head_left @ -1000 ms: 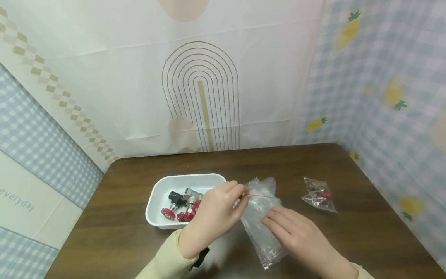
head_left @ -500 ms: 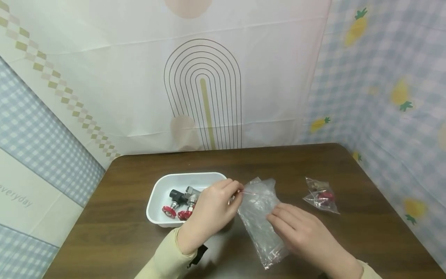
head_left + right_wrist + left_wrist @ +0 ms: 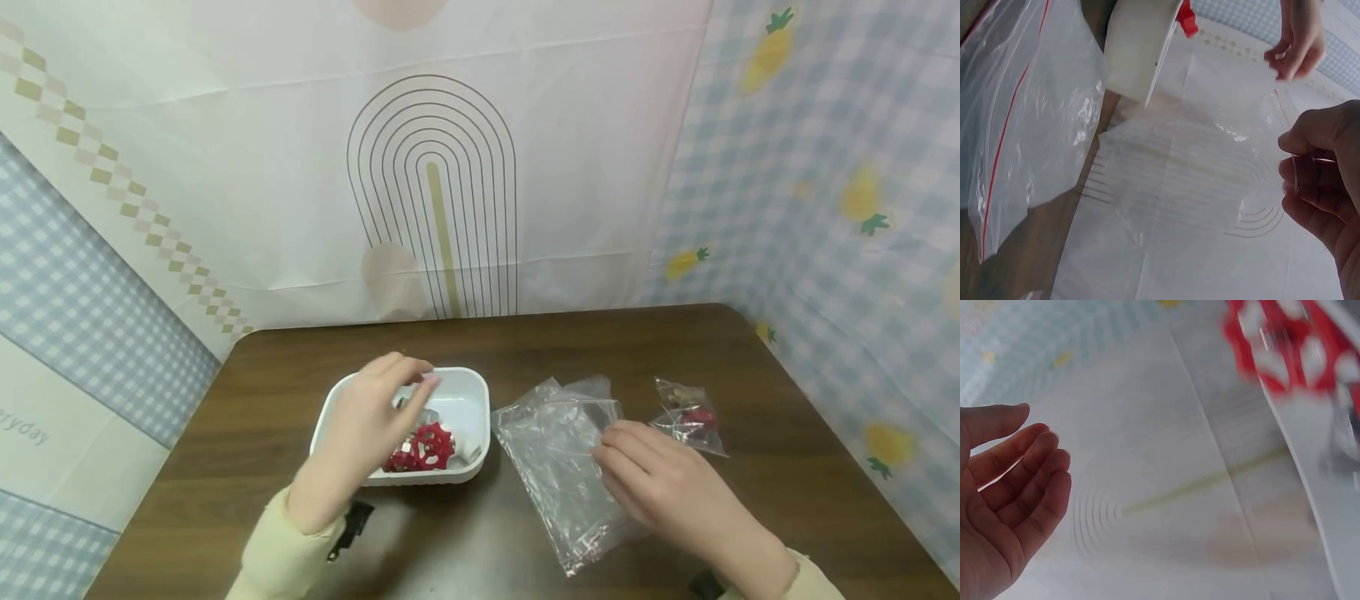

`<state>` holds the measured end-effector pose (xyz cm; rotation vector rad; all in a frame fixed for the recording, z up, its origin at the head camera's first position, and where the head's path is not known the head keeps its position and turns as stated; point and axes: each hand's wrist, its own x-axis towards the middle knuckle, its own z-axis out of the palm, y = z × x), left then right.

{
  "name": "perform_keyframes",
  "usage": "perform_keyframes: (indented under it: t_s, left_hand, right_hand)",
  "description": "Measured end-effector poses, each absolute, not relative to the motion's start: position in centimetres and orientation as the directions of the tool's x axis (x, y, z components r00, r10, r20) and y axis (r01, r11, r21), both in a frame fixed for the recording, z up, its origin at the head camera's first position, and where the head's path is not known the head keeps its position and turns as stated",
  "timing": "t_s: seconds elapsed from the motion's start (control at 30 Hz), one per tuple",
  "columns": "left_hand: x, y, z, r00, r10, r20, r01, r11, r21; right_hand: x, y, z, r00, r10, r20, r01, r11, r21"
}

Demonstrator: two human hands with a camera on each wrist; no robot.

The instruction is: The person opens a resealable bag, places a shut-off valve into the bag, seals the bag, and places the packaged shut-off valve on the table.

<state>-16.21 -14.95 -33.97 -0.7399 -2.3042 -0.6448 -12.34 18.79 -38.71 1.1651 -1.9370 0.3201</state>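
Above white rectangular plastic tub (image 3: pixel 471 396), hovering with left hand (image 3: pixel 366 421), fingers loosely bent, thumb apart; pinching clear thin plastic bag (image 3: pixel 1188 169) by edge with right hand (image 3: pixel 667 485).

The left-wrist view blurs a red handwheel (image 3: pixel 1294 339).

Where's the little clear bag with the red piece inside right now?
In the head view, the little clear bag lies on the right side of the brown table, to the right of the larger clear bags.
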Motion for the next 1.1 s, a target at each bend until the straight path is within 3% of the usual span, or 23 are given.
perform_keyframes:
  t_s: [0.2, 0.73, 0.93, 1.1]
  left_hand:
    - [-15.8, -18.5, -33.2, -0.67, 0.278, 0.689, 0.573, 0.783, 0.241]
    - [-15.4, -24.5, -33.0, -0.761, 0.118, 0.639, 0.386, 0.873, 0.299]
    - [-15.3, -24.5, -34.2, -0.83, 0.119, 0.545, 0.333, 0.889, 0.314]
    - [-15.7, -23.6, -36.5, -0.918, 0.154, 0.366, 0.278, 0.907, 0.317]
  right_hand:
    - [-12.4, 19.6, -38.8, -0.26, -0.615, 0.744, -0.812, 0.556, 0.175]
    - [-12.7, 19.9, -38.7, -0.271, -0.629, 0.728, -0.819, 0.549, 0.169]
    - [-12.4, 19.8, -39.0, -0.27, -0.619, 0.738, -0.82, 0.549, 0.16]
    - [-12.4, 19.9, -39.1, -0.274, -0.624, 0.731, -0.824, 0.545, 0.156]
